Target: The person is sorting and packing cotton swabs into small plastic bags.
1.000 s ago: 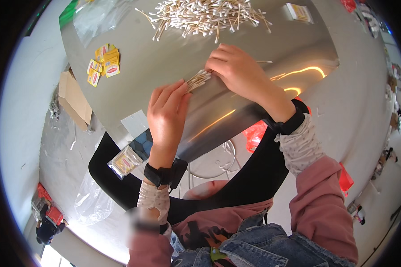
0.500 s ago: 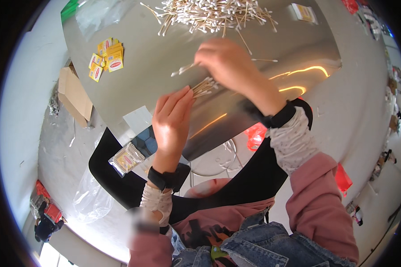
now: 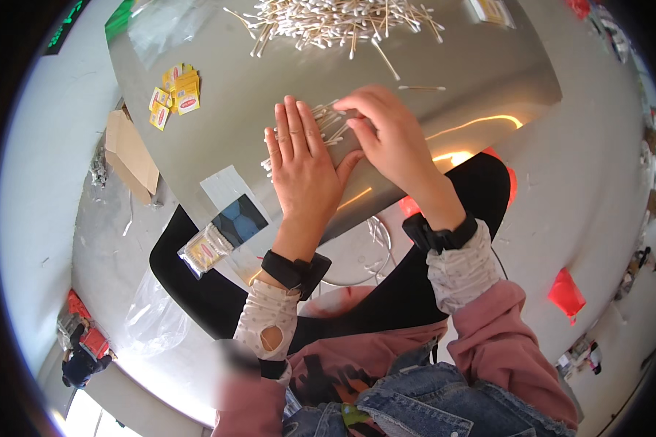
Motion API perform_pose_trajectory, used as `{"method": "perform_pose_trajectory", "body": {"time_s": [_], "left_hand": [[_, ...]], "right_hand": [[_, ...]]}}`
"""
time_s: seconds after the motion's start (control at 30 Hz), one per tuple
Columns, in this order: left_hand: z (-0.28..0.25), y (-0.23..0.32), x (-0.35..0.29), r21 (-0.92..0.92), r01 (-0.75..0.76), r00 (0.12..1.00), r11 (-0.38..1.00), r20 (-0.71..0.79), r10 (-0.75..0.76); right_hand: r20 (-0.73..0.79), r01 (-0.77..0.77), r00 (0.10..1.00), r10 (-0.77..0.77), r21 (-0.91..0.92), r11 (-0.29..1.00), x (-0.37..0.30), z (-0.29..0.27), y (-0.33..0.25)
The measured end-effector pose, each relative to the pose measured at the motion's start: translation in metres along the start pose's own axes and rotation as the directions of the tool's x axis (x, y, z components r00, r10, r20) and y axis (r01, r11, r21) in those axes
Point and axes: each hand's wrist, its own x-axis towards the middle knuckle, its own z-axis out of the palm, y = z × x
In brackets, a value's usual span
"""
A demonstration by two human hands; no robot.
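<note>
A small bunch of white cotton swabs (image 3: pixel 332 120) lies on the shiny metal table (image 3: pixel 248 95), between my two hands. My left hand (image 3: pixel 302 164) rests flat on the bunch, palm down, fingers straight and together, with swab tips showing past its left edge. Curled over the right end of the bunch, my right hand (image 3: pixel 390 135) pinches the swabs with its fingertips. A big loose pile of cotton swabs (image 3: pixel 335 18) spreads along the far edge of the table. Black bands sit on both wrists.
Yellow packets (image 3: pixel 175 91) lie at the table's left. A clear packet (image 3: pixel 208 250) and a blue-and-black card (image 3: pixel 239 221) sit at the near left corner. Brown cardboard (image 3: pixel 131 153) leans below the table edge. A single swab (image 3: pixel 423 88) lies to the right. A red scrap (image 3: pixel 567 293) is on the floor.
Both hands have come down from holding the bunch in the air onto the table. The left hand has flattened over the swabs, and the right hand has closed in beside it.
</note>
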Motion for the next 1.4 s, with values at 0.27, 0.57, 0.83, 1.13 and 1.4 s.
{"method": "perform_pose_trajectory", "body": {"time_s": [0.27,0.57,0.83,1.13,1.4], "left_hand": [[0.004,0.007,-0.008,0.033,0.011,1.000,0.999,-0.010,-0.010],[0.006,0.007,-0.010,-0.084,0.013,0.999,0.996,-0.038,-0.016],[0.003,0.005,-0.011,-0.004,0.030,0.999,1.000,-0.038,-0.031],[0.002,0.006,-0.010,0.011,0.008,0.999,1.000,-0.046,-0.007],[0.007,0.002,0.001,0.114,0.008,0.999,0.993,-0.033,-0.005]], "right_hand": [[0.068,-0.009,0.998,0.010,-0.021,1.000,0.007,0.018,0.010],[-0.131,-0.148,0.980,0.148,0.013,0.989,0.013,0.024,0.010],[0.072,-0.344,0.857,0.511,0.818,0.461,0.025,-0.018,0.038],[0.066,-0.282,0.958,0.279,0.050,0.958,0.023,0.025,0.017],[0.324,-0.595,0.767,0.554,0.683,0.424,0.023,-0.011,0.022]]}}
